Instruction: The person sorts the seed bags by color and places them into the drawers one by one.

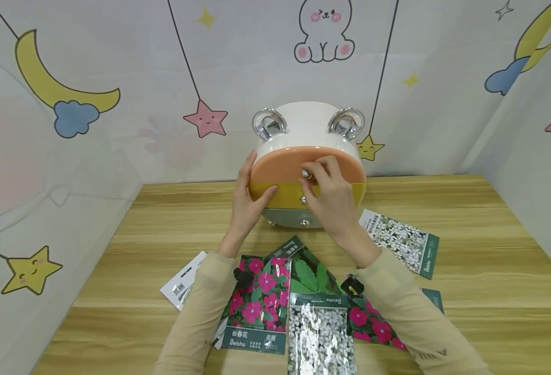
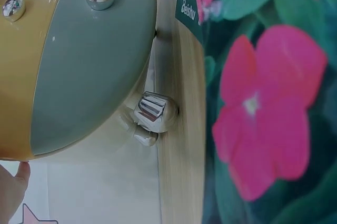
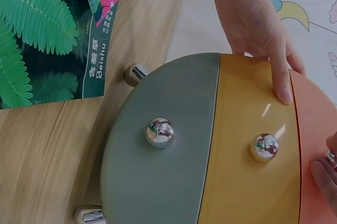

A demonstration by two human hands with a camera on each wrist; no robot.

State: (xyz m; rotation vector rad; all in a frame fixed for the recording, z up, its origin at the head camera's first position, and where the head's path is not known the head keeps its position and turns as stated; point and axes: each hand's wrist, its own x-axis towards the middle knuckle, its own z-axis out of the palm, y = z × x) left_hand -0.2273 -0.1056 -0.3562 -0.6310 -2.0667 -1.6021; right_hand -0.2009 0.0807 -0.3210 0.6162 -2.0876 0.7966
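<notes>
A small round drawer cabinet (image 1: 305, 122) with a white shell, chrome ear-shaped loops and chrome feet stands toward the back of the table. Its front has an orange drawer (image 1: 275, 164), a yellow drawer (image 1: 282, 195) and a grey-green drawer (image 3: 158, 182), each with a chrome knob; all three look closed. My left hand (image 1: 247, 208) grips the cabinet's left side, thumb on the yellow front and fingers along the shell. With thumb and fingertips, my right hand (image 1: 333, 203) pinches the orange drawer's knob (image 1: 306, 173). In the right wrist view, only its fingertips show, at the right edge.
Several picture packets lie in front of the cabinet: one with pink flowers (image 1: 256, 297), one with green leaves (image 1: 310, 273), one with white flowers (image 1: 322, 338). Another white-flowered packet (image 1: 402, 239) lies to the right. A patterned curtain (image 1: 162, 67) hangs behind the wooden table (image 1: 481, 229).
</notes>
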